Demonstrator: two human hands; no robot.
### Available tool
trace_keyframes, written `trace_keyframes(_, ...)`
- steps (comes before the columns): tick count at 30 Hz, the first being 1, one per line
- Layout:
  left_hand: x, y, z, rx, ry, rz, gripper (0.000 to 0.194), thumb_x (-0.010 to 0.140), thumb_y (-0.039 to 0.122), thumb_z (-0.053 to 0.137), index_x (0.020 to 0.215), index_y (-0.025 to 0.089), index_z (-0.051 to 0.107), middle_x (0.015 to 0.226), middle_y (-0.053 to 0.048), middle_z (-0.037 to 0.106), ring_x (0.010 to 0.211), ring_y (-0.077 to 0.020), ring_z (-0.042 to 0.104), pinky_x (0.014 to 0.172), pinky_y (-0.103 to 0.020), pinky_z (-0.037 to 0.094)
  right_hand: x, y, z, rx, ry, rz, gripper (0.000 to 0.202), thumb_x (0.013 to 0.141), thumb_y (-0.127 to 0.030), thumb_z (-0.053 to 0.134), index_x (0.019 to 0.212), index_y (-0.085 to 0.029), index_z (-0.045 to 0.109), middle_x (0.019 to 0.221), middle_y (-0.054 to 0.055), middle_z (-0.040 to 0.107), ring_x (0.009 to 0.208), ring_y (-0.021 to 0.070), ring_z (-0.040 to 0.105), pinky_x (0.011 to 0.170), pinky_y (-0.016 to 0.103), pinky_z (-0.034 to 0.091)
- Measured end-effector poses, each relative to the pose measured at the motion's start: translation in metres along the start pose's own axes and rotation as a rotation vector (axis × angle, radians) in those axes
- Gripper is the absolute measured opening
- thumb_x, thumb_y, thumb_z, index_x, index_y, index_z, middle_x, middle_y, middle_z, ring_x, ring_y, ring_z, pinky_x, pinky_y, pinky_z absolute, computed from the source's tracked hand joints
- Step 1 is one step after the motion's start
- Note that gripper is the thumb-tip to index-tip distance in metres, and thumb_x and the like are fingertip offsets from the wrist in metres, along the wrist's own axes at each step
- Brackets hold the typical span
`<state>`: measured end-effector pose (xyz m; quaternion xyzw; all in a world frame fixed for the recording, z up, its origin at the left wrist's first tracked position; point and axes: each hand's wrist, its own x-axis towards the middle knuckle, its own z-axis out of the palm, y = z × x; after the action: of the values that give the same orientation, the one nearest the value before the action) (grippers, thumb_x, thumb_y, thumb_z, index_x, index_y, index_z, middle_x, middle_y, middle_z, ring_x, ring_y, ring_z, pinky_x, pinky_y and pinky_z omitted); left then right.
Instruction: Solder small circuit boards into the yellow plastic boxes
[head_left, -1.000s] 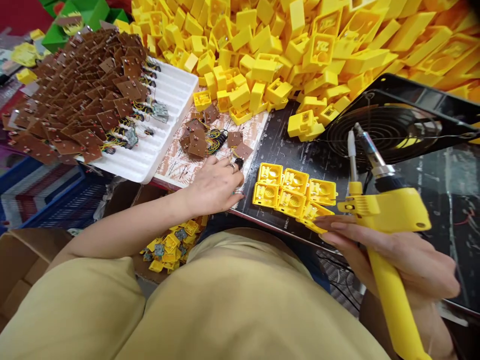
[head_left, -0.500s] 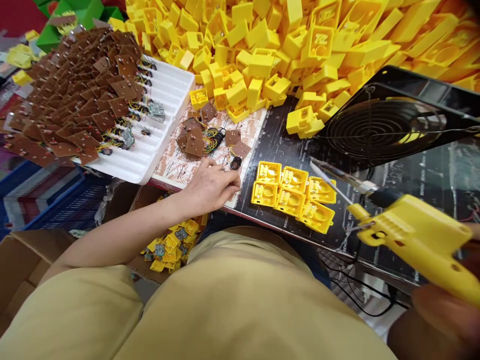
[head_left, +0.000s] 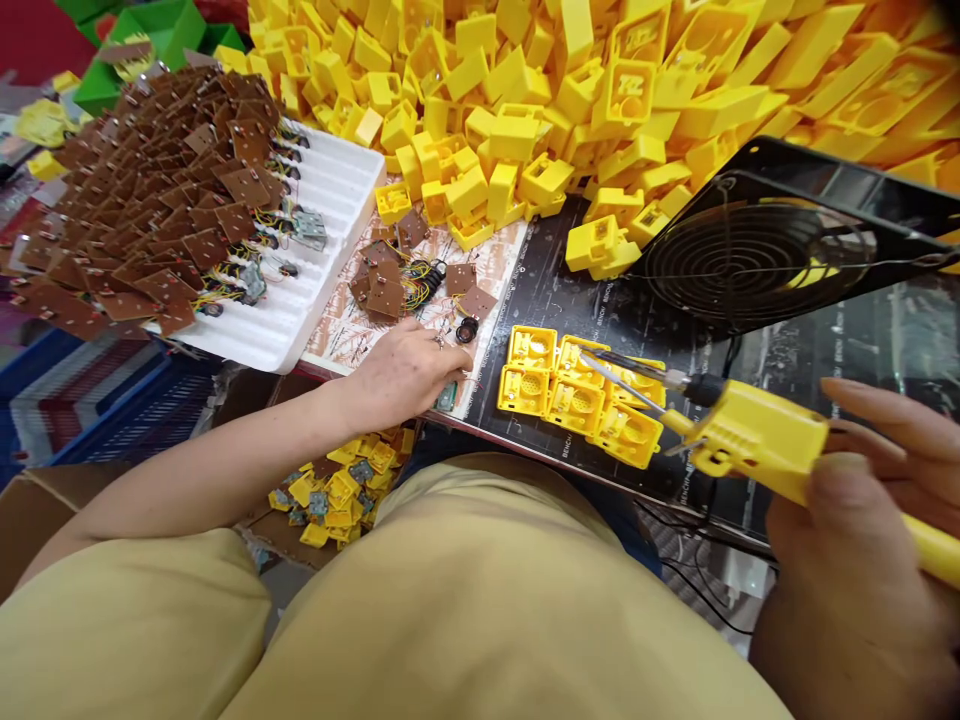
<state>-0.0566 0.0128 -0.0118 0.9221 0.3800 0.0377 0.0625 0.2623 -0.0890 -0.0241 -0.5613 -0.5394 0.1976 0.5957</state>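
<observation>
My right hand is wrapped round a yellow soldering tool, whose metal tip reaches over several yellow housings laid in two rows on the black board. My left hand rests on the patterned sheet, fingers curled downward beside a small green circuit board; what its fingertips hold, if anything, is hidden. Just above its fingers lies a round black part wired to a brown circuit board. More brown boards with coiled wires sit behind the hand.
Yellow housings are heaped across the back. A black fan stands at the right. On the left, a white ribbed tray bears piled brown boards. Below the bench edge, a cardboard box holds yellow pieces.
My right hand has come further into view and moved the soldering tool left, over the housings. My left hand has shifted slightly left, and the small green board now shows beside it.
</observation>
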Motion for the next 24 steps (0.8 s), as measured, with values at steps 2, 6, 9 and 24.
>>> trace_keyframes(2, -0.001, 0.000, 0.003, -0.008, 0.032, -0.016, 0.019, 0.093, 0.020, 0.054, 0.089, 0.020, 0.073, 0.082, -0.003, 0.077, 0.078, -0.0184, 0.070, 0.076, -0.031, 0.047, 0.004, -0.007, 0.003, 0.064, -0.015, -0.009, 0.043, 0.070, -0.021, 0.082, 0.112, -0.027, 0.072, 0.079, 0.002, 0.070, 0.056, 0.0134, 0.062, 0.042, 0.022, 0.046)
trace_keyframes(6, 0.000, 0.001, 0.010, -0.195, 0.111, -0.035, 0.016, 0.092, 0.019, 0.056, 0.090, 0.018, 0.072, 0.090, -0.003, 0.077, 0.082, -0.0172, 0.071, 0.076, -0.030, 0.047, 0.007, -0.008, 0.009, -0.002, -0.155, -0.128, 0.044, 0.063, -0.011, 0.086, 0.103, -0.025, 0.074, 0.082, 0.003, 0.074, 0.055, 0.0131, 0.065, 0.048, 0.020, 0.055)
trace_keyframes(9, 0.002, 0.003, 0.009, -0.431, 0.150, -0.096, 0.012, 0.089, 0.019, 0.059, 0.089, 0.015, 0.071, 0.085, -0.003, 0.077, 0.076, -0.0134, 0.070, 0.073, -0.024, 0.049, 0.003, -0.004, 0.014, 0.003, -0.172, -0.312, 0.056, 0.063, -0.008, 0.086, 0.114, -0.026, 0.071, 0.089, 0.003, 0.075, 0.059, 0.0155, 0.068, 0.050, 0.022, 0.058)
trace_keyframes(24, 0.038, 0.018, 0.004, -0.464, -0.009, -0.144, 0.007, 0.083, 0.014, 0.065, 0.084, 0.015, 0.072, 0.077, -0.001, 0.074, 0.068, -0.0126, 0.067, 0.066, -0.023, 0.047, -0.013, -0.005, 0.003, -0.313, -0.327, -0.408, 0.040, 0.078, -0.027, 0.079, 0.116, -0.026, 0.066, 0.091, 0.002, 0.075, 0.067, 0.0189, 0.071, 0.055, 0.028, 0.061)
